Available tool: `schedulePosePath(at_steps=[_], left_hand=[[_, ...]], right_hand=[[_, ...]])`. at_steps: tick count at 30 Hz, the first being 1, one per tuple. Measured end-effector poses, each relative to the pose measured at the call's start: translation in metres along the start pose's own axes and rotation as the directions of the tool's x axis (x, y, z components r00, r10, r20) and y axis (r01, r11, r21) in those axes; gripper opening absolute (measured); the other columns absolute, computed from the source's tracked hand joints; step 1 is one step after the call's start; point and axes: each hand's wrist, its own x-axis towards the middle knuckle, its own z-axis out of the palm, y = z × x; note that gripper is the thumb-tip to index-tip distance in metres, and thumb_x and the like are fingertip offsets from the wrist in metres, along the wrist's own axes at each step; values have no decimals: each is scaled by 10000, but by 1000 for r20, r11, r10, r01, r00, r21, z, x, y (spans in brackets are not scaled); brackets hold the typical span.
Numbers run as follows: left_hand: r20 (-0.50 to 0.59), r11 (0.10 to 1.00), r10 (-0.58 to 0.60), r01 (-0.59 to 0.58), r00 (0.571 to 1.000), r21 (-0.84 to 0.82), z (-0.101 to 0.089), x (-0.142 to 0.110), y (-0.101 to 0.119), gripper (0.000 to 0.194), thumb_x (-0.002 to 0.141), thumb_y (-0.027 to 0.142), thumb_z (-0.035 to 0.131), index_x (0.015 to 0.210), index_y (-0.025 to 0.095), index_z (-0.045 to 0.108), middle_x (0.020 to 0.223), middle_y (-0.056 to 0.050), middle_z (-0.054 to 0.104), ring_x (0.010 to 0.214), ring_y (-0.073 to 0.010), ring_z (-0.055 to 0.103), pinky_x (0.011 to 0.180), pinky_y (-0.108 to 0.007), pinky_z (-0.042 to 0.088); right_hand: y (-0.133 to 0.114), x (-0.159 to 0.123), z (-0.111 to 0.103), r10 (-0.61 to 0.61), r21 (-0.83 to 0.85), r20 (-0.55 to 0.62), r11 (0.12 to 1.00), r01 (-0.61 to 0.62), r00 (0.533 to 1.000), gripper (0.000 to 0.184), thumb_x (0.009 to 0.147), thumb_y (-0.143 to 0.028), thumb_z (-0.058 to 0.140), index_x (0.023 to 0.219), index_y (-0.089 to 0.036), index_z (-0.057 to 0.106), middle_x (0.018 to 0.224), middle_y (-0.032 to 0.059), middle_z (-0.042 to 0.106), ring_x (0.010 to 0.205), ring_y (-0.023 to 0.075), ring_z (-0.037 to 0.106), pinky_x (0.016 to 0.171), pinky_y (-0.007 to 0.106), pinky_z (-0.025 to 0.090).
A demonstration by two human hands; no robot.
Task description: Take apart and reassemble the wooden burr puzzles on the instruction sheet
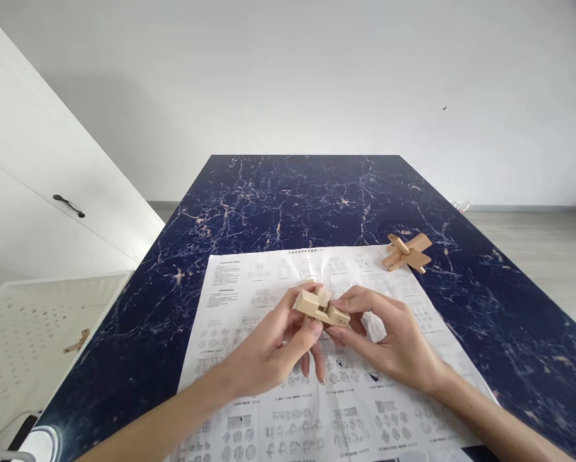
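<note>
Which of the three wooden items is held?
The pale notched one, between left hand and right hand. The cross-shaped one rests at the printed sheet's far right corner; the third lies left, on the perforated surface.

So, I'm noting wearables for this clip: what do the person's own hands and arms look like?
The left hand and right hand are ungloved. The forearms are bare where visible, without sleeves, watch or bracelet. No rings show on the visible fingers; some are partly hidden.
</note>
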Motion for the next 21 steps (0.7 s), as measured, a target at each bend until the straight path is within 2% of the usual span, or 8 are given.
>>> schedulePosePath(at_steps=[4,11,16,21], left_hand=[[-1,999,-9,9,1000,31,0,0,1,541,1129,464,495,1598,265,311,1037,-59,689,711,-152,703,653,-303,543],[-7,998,5,-4,1000,60,-1,2,4,525,1123,499,501,1552,245,339,1043,-63,694,698,-141,685,661,-303,541],[-61,996,54,-49,997,76,-2,4,0,479,1146,550,367,1470,201,421,937,-61,724,634,-144,663,595,-289,531],[-135,983,112,-90,985,159,-3,4,-1,373,1138,482,462,1379,205,532,728,30,599,614,-137,617,580,-265,526]], right_hand=[[-1,2,-1,-19,-67,-8,998,18,1000,141,1000,-243,760,1088,-280,657,922,32,740,675,169,614,585,335,519],[1,-5,0,117,-147,-30,982,-120,993,168,1014,-369,748,1067,-262,631,737,-6,701,597,168,608,571,336,491],[3,-6,1,101,-185,-14,978,-102,995,175,1022,-396,734,1087,-259,645,733,-8,688,601,164,606,589,331,496],[1,-5,1,50,-201,2,978,-49,999,161,1026,-381,719,1094,-247,662,756,-4,687,603,160,620,597,324,503]])
